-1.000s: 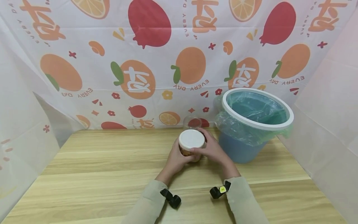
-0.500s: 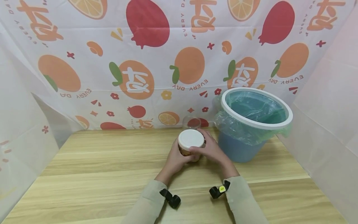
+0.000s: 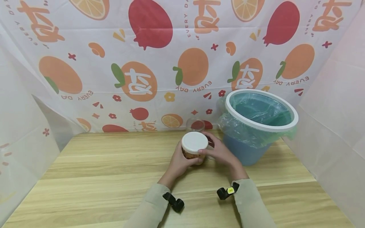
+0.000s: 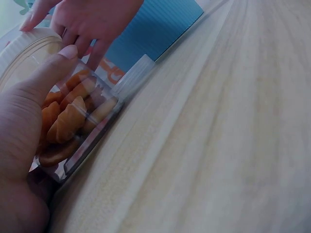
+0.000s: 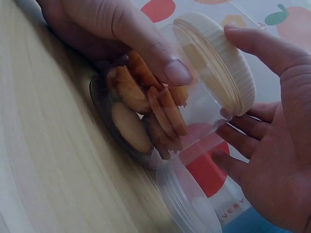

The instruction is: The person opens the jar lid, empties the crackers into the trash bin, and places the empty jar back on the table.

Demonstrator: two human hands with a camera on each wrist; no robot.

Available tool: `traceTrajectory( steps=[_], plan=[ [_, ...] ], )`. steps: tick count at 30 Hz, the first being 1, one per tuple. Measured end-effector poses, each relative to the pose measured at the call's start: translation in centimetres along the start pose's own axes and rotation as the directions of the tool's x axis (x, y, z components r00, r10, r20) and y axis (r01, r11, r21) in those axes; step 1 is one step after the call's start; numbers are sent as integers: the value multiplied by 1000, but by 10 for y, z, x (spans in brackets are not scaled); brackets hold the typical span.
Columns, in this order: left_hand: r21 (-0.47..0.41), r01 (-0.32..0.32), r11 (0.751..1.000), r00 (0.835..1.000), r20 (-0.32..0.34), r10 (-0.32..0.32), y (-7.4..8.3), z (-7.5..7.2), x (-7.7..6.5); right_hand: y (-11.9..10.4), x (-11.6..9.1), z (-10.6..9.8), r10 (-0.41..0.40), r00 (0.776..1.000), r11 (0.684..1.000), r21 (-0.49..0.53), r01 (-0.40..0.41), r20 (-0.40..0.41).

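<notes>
Jar within left grip

**White lid sits on clear jar of brown pieces**

The left-hand grip holds the clear jar, thumb across its wall over the brown pieces. The right-hand grip spans the white lid, thumb at one edge. A second clear container is just beside on the tabletop; behind is fruit-printed cloth.

From here I see a curtained-off nook, home or lab I can't tell: fruit-print cloth behind a wood-grain bench, pale sheeting either side.
</notes>
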State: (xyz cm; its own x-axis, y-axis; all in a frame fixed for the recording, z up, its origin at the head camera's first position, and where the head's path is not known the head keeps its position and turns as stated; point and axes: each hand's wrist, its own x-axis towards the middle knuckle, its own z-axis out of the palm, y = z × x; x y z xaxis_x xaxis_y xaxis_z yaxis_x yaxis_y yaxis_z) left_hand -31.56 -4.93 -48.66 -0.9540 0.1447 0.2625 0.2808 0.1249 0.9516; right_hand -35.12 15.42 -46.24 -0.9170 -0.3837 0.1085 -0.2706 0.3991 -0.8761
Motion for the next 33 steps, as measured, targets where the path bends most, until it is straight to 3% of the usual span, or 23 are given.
traceTrajectory(
  steps=[12,18,20,27,33],
  plan=[
    [-10,11,1000,1000,10,-11,0,0,0,3,-1,-5,-3,1000,1000,-20,2,-18],
    [1,5,1000,1000,1,-5,2,0,-2,1,0,-1,-5,999,1000,-1,5,-37],
    [4,-1,1000,1000,2,1,-3,0,0,0,1,1,-7,999,1000,0,7,-44],
    [23,2,1000,1000,-4,-2,-6,1,2,-3,2,9,-14,998,999,-52,11,-69],
    [37,-19,999,1000,-21,20,-32,3,11,-7,3,17,25,995,998,-61,-31,-100]
  ],
)
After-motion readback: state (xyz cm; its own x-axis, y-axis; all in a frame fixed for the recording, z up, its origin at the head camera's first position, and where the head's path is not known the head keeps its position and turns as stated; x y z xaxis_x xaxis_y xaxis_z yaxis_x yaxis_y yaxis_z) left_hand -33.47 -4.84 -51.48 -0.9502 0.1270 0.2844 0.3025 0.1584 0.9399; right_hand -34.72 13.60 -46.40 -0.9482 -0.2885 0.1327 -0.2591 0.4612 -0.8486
